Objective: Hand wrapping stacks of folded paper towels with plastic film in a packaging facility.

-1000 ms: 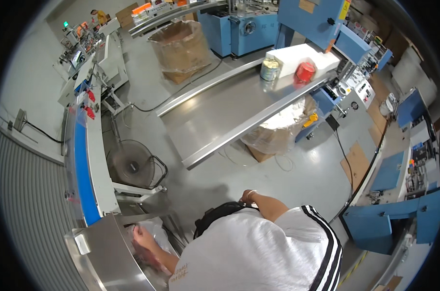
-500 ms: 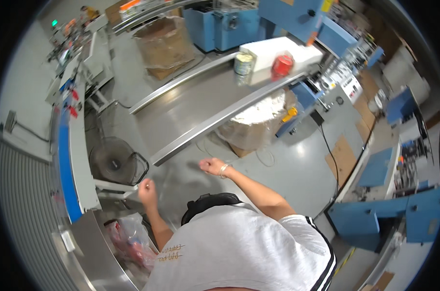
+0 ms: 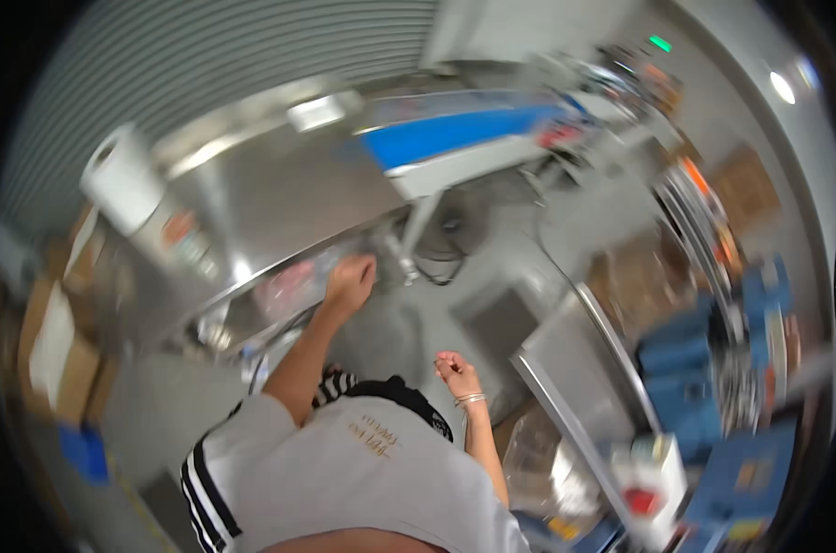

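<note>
My left hand [image 3: 349,284] hangs in the air near the front edge of a stainless steel table [image 3: 294,198]. Its fingers are curled in and nothing shows in them, though motion blurs it. Next to it, below the tabletop, lies a clear plastic bag with red contents [image 3: 289,288]. To the right, over the floor, is my right hand [image 3: 459,375], held as a loose fist with bracelets at the wrist; no object shows in it. Neither hand touches anything. The nearest thing on that side is a steel chute [image 3: 584,355].
A blue conveyor belt [image 3: 464,134] continues past the table, with a round floor fan [image 3: 450,226] below. A white roll [image 3: 121,175] stands at the table's left end. Cardboard boxes [image 3: 63,369] are at far left. A red can [image 3: 641,500] lies by the chute, near blue machines [image 3: 681,387].
My view has swung left: the steel table now fills the upper left and the chute has shifted to the lower right. Both hands stay curled and raised.
</note>
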Demonstrator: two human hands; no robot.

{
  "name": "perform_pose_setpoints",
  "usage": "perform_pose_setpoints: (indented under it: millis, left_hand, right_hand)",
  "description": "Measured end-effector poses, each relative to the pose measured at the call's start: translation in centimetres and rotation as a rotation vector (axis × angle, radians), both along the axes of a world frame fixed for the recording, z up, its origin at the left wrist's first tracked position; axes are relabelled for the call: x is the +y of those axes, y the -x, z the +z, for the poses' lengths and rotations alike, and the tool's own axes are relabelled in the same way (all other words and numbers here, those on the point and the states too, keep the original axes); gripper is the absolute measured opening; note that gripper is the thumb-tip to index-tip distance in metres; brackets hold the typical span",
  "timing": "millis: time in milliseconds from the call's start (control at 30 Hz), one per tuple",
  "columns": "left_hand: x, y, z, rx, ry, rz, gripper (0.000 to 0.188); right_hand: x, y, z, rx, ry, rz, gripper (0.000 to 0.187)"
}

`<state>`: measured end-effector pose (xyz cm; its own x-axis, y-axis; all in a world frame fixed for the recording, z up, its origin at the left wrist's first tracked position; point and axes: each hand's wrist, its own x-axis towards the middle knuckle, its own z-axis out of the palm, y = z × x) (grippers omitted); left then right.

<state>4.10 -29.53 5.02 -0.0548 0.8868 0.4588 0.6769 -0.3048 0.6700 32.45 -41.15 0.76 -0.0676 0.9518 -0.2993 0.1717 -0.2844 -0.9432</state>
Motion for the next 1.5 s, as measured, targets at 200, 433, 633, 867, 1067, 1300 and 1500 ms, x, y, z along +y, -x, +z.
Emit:
perform_pose_setpoints:
  millis: [200, 433, 633, 867, 1067, 1300, 1500]
  left_hand:
    - [-4.3, 15.4, 0.8, -0.014, -0.028, 0.629, 0.017]
    - [-5.9, 21.6, -3.3, -0.210, 0.087, 0.792, 0.015]
    - [-6.6, 22.5, -2.7, -0.491, 0.212, 0.568, 0.016]
    - [-6.7, 22.2, -2.6, -0.592, 0.124, 0.630, 0.016]
    - [-6.3, 21.5, -1.8, -0.577, 0.076, 0.761, 0.015]
    - [-5.7, 21.0, -2.1, -0.386, 0.078, 0.991, 0.016]
    - [-5.1, 21.7, -0.5, -0.374, 0.145, 0.996, 0.017]
  right_hand:
    - [8.0, 10.4, -0.1, -0.073, -0.052, 0.495, 0.021]
    - [14.6, 22.9, 3.9, -0.162, -0.370, 0.753, 0.018]
    - [19.9, 31.3, 3.2, -0.039, -0.460, 0.817, 0.016]
    - [24.1, 37.9, 2.5, -0.422, -0.645, 0.616, 0.021]
    - [23.6, 38.4, 2.8, -0.587, -0.913, 0.649, 0.017]
    - [24.1, 38.3, 2.4, -0.665, -0.967, 0.748, 0.019]
    - [23.9, 38.3, 1.8, -0.684, -0.976, 0.684, 0.020]
